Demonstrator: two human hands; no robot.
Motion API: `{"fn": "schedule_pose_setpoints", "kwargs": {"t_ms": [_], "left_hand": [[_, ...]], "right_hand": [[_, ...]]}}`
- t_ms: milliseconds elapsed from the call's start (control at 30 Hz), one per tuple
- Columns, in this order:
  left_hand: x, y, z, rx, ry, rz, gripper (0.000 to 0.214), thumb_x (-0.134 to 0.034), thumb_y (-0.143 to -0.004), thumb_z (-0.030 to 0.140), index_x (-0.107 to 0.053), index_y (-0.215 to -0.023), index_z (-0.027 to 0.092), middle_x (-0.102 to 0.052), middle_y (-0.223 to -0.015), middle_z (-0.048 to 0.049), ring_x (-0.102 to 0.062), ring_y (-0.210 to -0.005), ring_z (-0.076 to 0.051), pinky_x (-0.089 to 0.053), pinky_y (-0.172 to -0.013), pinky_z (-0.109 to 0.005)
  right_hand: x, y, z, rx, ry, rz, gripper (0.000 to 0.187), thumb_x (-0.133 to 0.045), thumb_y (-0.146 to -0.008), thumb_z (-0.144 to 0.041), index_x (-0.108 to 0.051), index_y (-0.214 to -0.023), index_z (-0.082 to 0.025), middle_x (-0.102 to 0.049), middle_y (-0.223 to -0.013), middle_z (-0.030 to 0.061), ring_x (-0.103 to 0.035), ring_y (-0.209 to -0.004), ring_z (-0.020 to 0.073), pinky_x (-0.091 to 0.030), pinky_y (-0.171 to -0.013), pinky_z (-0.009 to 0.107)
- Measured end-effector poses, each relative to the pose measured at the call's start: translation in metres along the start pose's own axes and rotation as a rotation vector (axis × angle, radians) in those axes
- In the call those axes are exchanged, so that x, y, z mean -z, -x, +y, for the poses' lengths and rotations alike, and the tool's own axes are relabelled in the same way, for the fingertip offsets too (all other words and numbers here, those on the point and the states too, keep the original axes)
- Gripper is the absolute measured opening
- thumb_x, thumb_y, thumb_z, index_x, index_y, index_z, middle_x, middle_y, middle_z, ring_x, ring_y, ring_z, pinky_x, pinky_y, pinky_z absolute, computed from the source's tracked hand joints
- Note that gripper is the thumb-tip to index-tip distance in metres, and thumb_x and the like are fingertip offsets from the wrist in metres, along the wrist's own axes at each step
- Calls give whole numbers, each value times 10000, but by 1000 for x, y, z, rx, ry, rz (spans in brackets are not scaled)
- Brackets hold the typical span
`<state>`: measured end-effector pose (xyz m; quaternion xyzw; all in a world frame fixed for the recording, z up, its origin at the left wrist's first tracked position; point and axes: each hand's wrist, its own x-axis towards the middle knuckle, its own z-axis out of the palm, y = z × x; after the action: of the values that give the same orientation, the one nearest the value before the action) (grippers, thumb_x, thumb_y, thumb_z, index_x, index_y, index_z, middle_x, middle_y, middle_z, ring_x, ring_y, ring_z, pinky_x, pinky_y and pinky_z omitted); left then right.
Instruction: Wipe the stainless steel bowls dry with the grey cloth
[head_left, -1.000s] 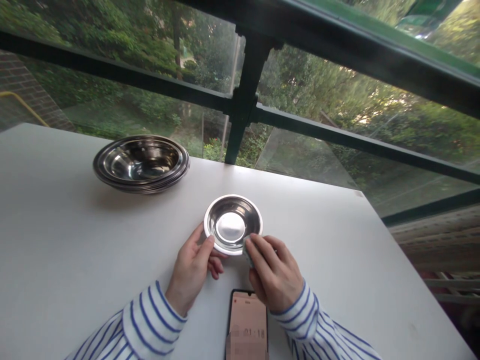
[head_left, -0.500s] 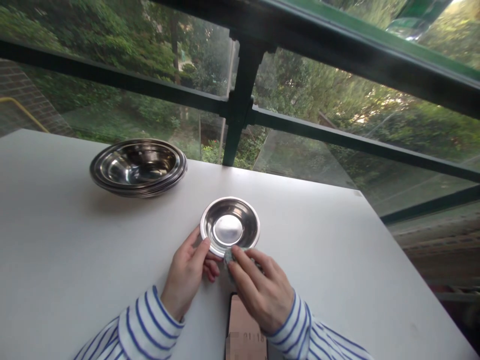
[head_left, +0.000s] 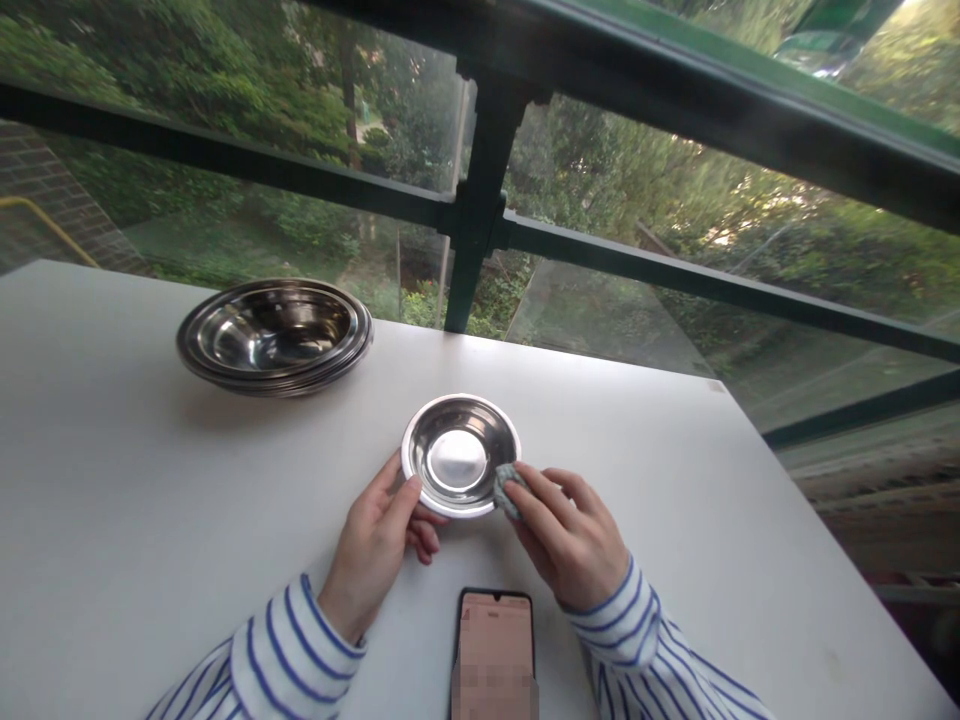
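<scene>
A small stainless steel dish (head_left: 459, 455) with a shiny round centre sits on the white table, tilted slightly towards me. My left hand (head_left: 373, 525) grips its near left rim, thumb on the rim and fingers curled beneath. My right hand (head_left: 566, 525) pinches a grey cloth (head_left: 508, 490) against the dish's right rim. The cloth is small and crumpled, and the fingers hide most of it.
A stack of wider steel bowls (head_left: 274, 335) stands on the white table (head_left: 187, 480) at the far left. A smartphone (head_left: 495, 650) with a lit, blurred screen lies at the near edge between my forearms. Glass panels and dark railings run beyond the table.
My right hand and the cloth have moved from the dish's near rim to its right rim. The phone now shows more fully. My left hand still holds the dish.
</scene>
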<state>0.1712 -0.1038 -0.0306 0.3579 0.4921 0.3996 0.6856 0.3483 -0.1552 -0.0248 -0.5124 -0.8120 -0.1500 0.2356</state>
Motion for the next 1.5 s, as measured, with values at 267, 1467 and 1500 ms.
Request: {"fn": "schedule_pose_setpoints", "kwargs": {"t_ms": [267, 1467, 1500], "left_hand": [[1, 1, 1, 0, -11, -24, 551, -540, -753, 344, -410, -1254, 157, -607, -518, 10, -492, -372, -97, -392, -352, -177], [0, -2, 5, -11, -26, 14, 362, -550, -724, 475, -561, -891, 153, -593, -574, 5, -562, -480, -124, -460, -427, -212], [0, -2, 5, -13, -30, 10, 356, -545, -725, 482, -559, -861, 154, -597, -580, 1, -566, -484, -127, -461, -430, -215]], "right_hand": [[1, 0, -2, 49, -32, -11, 224, -547, -820, -175, -626, -1026, -136, -629, -1103, 68, -514, -896, 220, -481, -730, 340], [-9, 3, -1, -68, -113, -34, 281, -513, -829, -193, -584, -1091, -119, -613, -1082, 134, -533, -917, 218, -486, -748, 365], [-9, 3, -1, -69, -115, -31, 285, -514, -827, -192, -582, -1093, -114, -613, -1079, 137, -534, -917, 221, -485, -747, 367]]}}
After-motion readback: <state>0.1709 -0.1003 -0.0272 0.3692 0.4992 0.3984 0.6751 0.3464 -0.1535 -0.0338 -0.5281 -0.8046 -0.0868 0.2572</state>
